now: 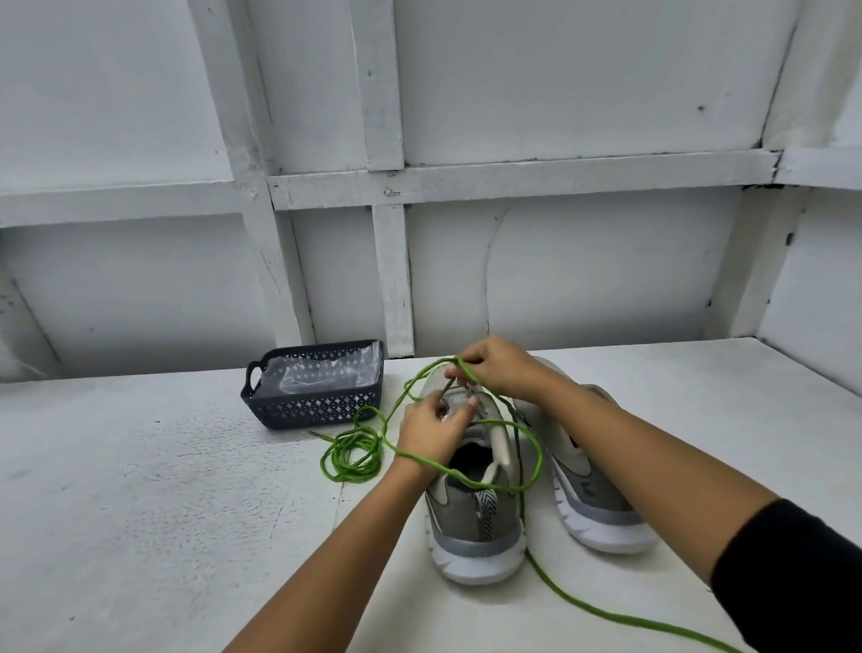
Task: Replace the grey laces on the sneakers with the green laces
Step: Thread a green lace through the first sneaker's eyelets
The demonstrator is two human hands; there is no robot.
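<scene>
Head view puts us partway through the relacing, and early in it by our judgement. We see no grey lace on the grey sneaker [475, 525] under our hands. Its throat looks open, with the tongue bare, so the old lace seems already out of this shoe. The green lace [350, 458] is not yet crossed up the eyelets. It appears to enter only near the toe end, though our fingers hide the exact eyelet.

Our right hand [501, 370] pinches the lace between thumb and fingertips just above the toe end. Our left hand [435, 431] has its fingers curled onto the upper beside the tongue, holding the shoe steady.

The lace is a round, bright green cord, limp and long. One part lies coiled on the white table [131, 483] left of the shoe, another loops over the collar, and a strand trails toward us on the right. We cannot tell whether these are one lace or two.

The second sneaker [591, 496] stands just beside the first, its lacing hidden by our right forearm. That shoe is probably still to do. A dark basket [314, 408] sits behind the coil.
</scene>
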